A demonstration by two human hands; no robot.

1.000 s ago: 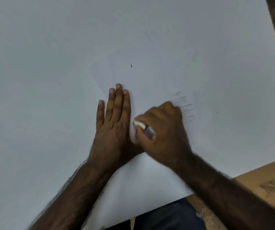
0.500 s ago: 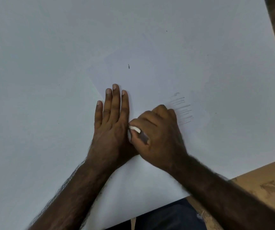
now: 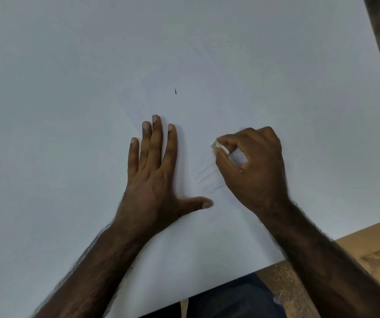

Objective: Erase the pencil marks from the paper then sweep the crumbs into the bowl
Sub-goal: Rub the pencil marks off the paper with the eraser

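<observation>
A white sheet of paper point(image 3: 207, 65) lies on a white surface, its left edge running diagonally past my left fingers. My left hand point(image 3: 154, 171) rests flat on the paper with fingers together and thumb spread. My right hand point(image 3: 253, 166) is closed around a small white eraser point(image 3: 220, 146), whose tip pokes out toward the left. Faint grey pencil marks point(image 3: 209, 177) show on the paper between the two hands, partly under my right hand. A small dark crumb point(image 3: 175, 91) lies farther up the paper. No bowl is in view.
The white surface point(image 3: 35, 111) fills most of the view. Its near edge runs diagonally at the bottom right, with a brown floor point(image 3: 367, 255) beyond it. Dark trousers point(image 3: 230, 299) show below the edge.
My right hand has moved rightward with the eraser, away from my left hand. It now covers the strokes seen to its right before and uncovers faint marks between the hands. My left thumb shows, spread out.
</observation>
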